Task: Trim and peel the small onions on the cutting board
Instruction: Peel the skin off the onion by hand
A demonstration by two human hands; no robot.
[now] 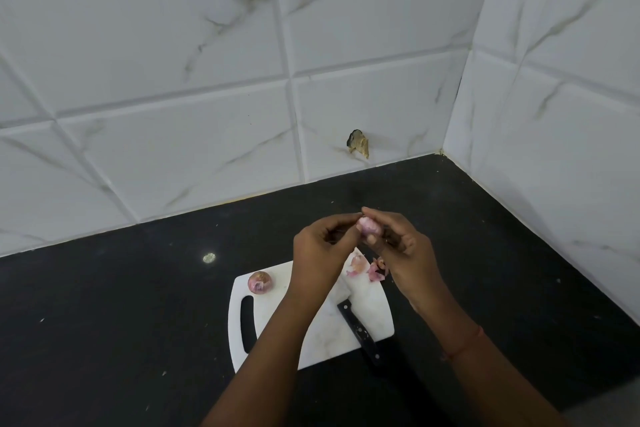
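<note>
Soft, even, rather dim light falls on the white marble-veined wall tiles point(180, 55), which read greyish. The black stone table point(104, 305) shows one small bright glint left of the white plastic cutting board point(277, 315) (no other glare). Shadows are faint. Tile joints bow toward the edges. Detail is slightly soft throughout.

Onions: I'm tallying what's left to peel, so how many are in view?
2: one onion held between both hands above the cutting board, one at its far left corner. Arms may hide others.
</note>
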